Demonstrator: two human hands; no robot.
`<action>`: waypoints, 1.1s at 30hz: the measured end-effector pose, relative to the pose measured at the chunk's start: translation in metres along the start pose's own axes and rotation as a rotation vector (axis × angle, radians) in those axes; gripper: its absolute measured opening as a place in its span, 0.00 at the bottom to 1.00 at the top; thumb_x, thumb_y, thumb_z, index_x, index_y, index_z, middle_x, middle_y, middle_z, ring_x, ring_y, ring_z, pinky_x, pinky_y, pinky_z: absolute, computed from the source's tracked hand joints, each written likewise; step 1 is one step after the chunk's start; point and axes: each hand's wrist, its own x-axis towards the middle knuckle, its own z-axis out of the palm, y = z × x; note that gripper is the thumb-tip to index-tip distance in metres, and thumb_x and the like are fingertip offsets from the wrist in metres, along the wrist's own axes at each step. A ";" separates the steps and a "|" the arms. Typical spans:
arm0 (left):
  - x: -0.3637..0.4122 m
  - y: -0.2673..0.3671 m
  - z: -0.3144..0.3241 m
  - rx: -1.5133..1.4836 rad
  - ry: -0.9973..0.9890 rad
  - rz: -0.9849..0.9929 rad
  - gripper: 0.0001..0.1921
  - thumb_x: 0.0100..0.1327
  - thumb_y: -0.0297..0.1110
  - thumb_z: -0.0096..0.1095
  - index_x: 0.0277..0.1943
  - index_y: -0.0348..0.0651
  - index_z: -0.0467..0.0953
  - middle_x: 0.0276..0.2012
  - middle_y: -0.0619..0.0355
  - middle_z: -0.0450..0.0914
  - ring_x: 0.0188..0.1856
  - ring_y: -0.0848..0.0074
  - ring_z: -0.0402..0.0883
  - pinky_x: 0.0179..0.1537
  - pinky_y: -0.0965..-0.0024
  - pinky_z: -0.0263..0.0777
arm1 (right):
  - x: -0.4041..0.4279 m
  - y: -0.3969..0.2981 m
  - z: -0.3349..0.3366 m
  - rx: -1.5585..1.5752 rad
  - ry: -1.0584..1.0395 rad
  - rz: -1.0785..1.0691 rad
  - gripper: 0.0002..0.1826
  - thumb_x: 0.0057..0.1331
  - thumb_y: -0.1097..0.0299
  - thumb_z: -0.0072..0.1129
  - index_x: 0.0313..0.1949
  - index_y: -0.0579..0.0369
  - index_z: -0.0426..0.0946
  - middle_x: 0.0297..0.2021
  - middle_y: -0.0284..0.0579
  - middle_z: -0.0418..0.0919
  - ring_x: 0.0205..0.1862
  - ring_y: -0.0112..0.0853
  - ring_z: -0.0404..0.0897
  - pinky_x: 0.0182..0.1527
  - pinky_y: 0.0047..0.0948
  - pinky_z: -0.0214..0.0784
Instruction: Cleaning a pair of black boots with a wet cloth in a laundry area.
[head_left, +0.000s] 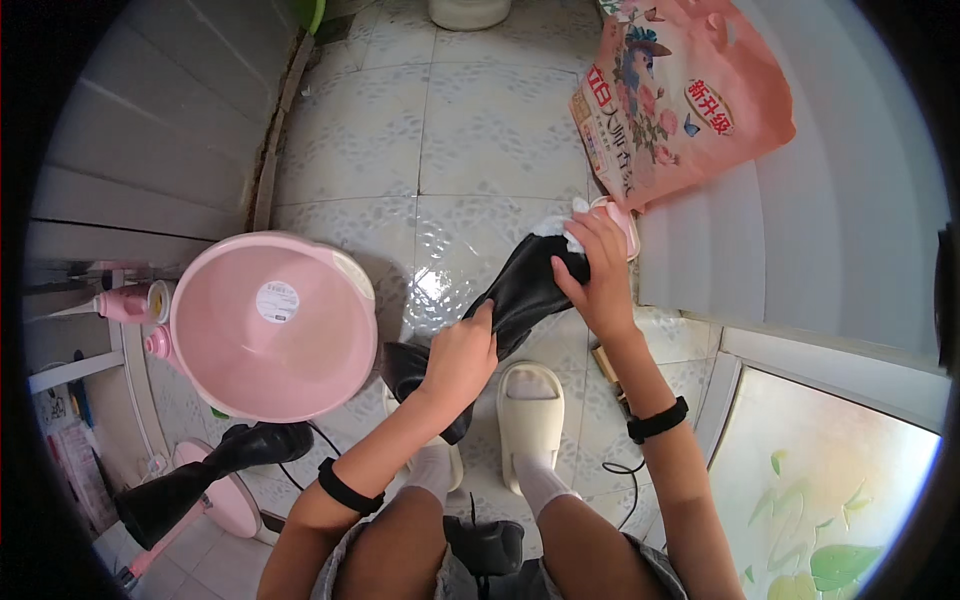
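Observation:
A tall black boot (517, 289) lies slantwise between my hands above the tiled floor. My left hand (461, 356) grips its narrow middle, with the forefinger along the black surface. At the boot's upper right end, my right hand (598, 274) presses on it, fingers over a white cloth or tissue (559, 226); how much of the cloth lies under the fingers is hidden. Just beyond the right fingertips is a small pink dish (622, 229) on the floor. Another black boot (217, 469) leans at the lower left, below a pink basin.
The pink basin (274, 326) stands at left, beside pink bottles (124, 304). A large pink detergent bag (675, 105) rests by the right wall. My slippered feet are below the boot, one cream slipper (531, 420) near a black cable (634, 487). Wet tiles (435, 277) shine ahead.

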 end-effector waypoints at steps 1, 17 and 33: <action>-0.001 0.000 0.002 -0.005 0.004 0.003 0.16 0.62 0.29 0.56 0.51 0.29 0.73 0.25 0.38 0.78 0.29 0.48 0.80 0.33 0.53 0.74 | -0.006 0.000 0.000 -0.006 0.000 -0.005 0.24 0.52 0.70 0.66 0.49 0.55 0.72 0.51 0.47 0.72 0.56 0.48 0.68 0.58 0.43 0.58; 0.011 -0.011 -0.011 -0.163 0.133 -0.192 0.12 0.62 0.29 0.55 0.44 0.29 0.76 0.24 0.36 0.77 0.28 0.47 0.79 0.32 0.52 0.73 | -0.035 -0.050 0.068 0.166 0.159 0.289 0.27 0.62 0.80 0.52 0.61 0.58 0.63 0.58 0.54 0.67 0.62 0.48 0.63 0.65 0.42 0.50; 0.002 0.007 0.007 0.225 0.088 0.077 0.18 0.54 0.25 0.56 0.48 0.27 0.74 0.25 0.47 0.81 0.25 0.62 0.83 0.25 0.66 0.77 | 0.018 0.009 0.009 0.166 0.314 0.433 0.20 0.62 0.63 0.59 0.49 0.62 0.69 0.40 0.50 0.72 0.44 0.41 0.72 0.45 0.34 0.67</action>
